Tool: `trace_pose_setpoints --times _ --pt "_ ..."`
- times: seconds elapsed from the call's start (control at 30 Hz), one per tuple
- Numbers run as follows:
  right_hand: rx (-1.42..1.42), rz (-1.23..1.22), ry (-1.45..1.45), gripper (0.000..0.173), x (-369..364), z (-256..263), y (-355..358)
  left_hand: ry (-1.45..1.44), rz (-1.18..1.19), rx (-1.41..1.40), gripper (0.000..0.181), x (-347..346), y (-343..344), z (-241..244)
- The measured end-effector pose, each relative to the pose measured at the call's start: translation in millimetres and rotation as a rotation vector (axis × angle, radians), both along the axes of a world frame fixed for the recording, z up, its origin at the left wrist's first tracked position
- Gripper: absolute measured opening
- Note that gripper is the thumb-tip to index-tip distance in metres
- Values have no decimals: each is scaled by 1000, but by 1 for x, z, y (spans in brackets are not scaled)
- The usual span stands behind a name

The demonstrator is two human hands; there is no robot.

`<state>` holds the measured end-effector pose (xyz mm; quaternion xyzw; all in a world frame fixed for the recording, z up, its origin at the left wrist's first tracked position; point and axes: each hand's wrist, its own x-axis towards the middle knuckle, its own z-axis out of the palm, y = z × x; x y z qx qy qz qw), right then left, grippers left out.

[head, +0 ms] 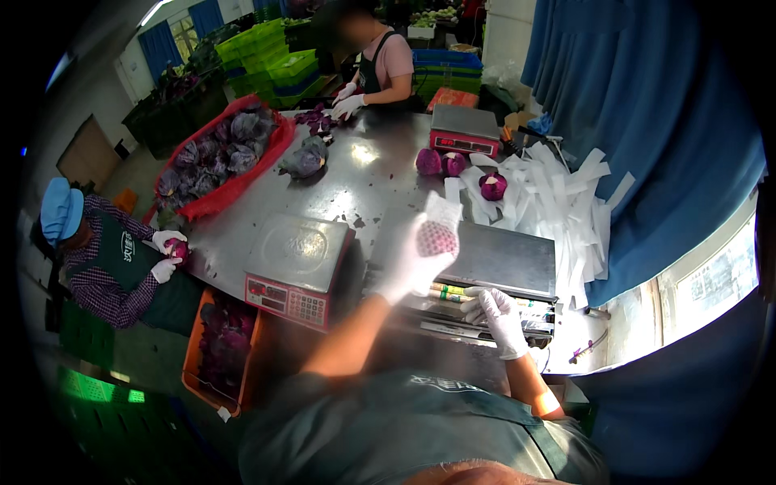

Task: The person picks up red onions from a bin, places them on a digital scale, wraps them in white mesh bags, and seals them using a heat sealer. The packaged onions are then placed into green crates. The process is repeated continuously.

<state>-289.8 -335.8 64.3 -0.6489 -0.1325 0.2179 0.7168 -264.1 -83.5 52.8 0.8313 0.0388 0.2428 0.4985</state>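
Gloved in white, my left hand (418, 267) holds a red cabbage in a white foam net sleeve (438, 237) above the wrapping machine. My right hand (498, 315), also gloved, is over the front part of the wrapping machine (503, 254), near its printed rolls; its fingers are bent, and whether they touch a roll or film cannot be told. Beyond the machine lie bare red cabbages (492, 186) and a heap of white foam net sleeves (545, 212). A scale with a red body (297, 260) stands left of my left hand.
A red mesh sack of cabbages (212, 159) lies at the left of the metal table (376, 151). One co-worker (115, 260) trims a cabbage at the left; another (388, 66) works across the table. A second scale (464, 130) stands behind. An orange crate of leaves (221, 351) is below left.
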Motion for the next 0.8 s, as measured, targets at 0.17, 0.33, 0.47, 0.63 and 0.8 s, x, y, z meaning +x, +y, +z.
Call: trace_pose_setpoints --times 0.17,0.33,0.47,0.63,0.8 --pt "-3 -59 -31 35 2 -8 -30 135 69 181 97 2 -61 13" --pt "8 -158 6 32 7 -19 -62 97 -2 339 94 -8 -49 3" --pt "-125 -237 -55 27 21 -21 -98 -4 5 400 69 -42 -19 10" --pt "-604 -216 -526 28 38 -6 -149 509 -89 1076 20 -84 54 13" --pt "-1158 204 -1263 43 63 -3 -182 339 -195 1344 10 -71 65 2"
